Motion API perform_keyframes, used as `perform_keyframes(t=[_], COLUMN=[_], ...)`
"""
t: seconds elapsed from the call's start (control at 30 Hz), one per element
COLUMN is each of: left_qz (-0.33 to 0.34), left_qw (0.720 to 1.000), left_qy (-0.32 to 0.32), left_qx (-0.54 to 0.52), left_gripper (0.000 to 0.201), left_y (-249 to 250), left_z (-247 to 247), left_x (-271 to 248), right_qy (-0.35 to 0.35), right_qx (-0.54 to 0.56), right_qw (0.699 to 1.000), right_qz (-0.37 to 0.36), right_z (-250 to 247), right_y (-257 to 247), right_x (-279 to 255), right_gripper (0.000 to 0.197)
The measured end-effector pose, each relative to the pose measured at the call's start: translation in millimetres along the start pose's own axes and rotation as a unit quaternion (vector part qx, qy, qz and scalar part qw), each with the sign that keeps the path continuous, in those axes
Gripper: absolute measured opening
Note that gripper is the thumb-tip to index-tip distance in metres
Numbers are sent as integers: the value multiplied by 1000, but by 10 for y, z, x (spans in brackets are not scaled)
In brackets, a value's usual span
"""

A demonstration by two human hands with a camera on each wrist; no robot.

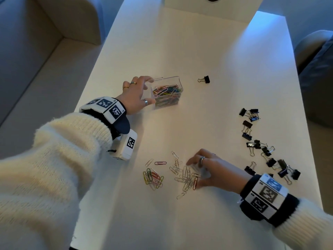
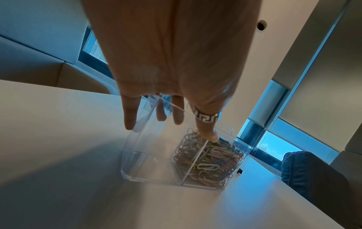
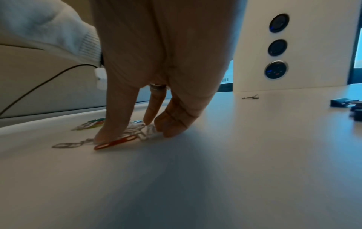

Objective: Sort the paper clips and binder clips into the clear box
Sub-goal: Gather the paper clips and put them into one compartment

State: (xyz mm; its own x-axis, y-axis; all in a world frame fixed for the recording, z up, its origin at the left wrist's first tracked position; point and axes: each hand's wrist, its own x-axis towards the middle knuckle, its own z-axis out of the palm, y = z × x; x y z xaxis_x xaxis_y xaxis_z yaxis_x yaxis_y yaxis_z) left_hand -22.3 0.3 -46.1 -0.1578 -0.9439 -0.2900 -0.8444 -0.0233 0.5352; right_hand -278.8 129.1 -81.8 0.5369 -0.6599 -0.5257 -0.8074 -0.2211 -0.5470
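The clear box (image 1: 169,77) stands mid-table; its right compartment is full of coloured paper clips (image 1: 166,91), its left compartment empty (image 2: 137,162). My left hand (image 1: 146,91) grips the box's left end, thumb against the near wall by the clips (image 2: 211,161), fingers over the far wall. Near the front, my right hand (image 1: 193,173) pinches a heap of silver paper clips (image 1: 186,177) on the table, thumb and fingertips closing round them (image 3: 141,131), with a red clip (image 3: 115,143) at the thumb. A coloured clip heap (image 1: 154,177) lies to its left. Black binder clips (image 1: 266,150) lie scattered to the right.
One lone binder clip (image 1: 205,79) lies right of the box. A beige sofa (image 1: 36,51) runs along the table's left edge; a dark cushion (image 1: 317,78) sits at the right. A white panel with round buttons (image 3: 276,46) stands at the table's far end.
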Motion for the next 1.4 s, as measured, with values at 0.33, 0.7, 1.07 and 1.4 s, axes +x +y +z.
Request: perform_keyframes(t=[0.33, 0.7, 1.07, 1.4], left_qz=[-1, 4, 12, 18], left_qw=[1000, 1000, 1000, 1000], left_qy=[1, -1, -6, -7], left_qx=[-2, -8, -11, -11], left_gripper=[62, 62, 62, 63], left_y=[-14, -21, -43, -65], left_z=[9, -4, -6, 9], left_x=[13, 3, 15, 40], right_qy=[7, 47, 19, 301], right_qx=[-102, 27, -116, -40], right_qw=[993, 992, 986, 947], right_qz=[-65, -114, -119, -108], right_z=[-7, 99, 81, -883], right_y=[-115, -163, -228, -417], right_x=[262, 438, 440, 955], right_gripper=[87, 21, 25, 7])
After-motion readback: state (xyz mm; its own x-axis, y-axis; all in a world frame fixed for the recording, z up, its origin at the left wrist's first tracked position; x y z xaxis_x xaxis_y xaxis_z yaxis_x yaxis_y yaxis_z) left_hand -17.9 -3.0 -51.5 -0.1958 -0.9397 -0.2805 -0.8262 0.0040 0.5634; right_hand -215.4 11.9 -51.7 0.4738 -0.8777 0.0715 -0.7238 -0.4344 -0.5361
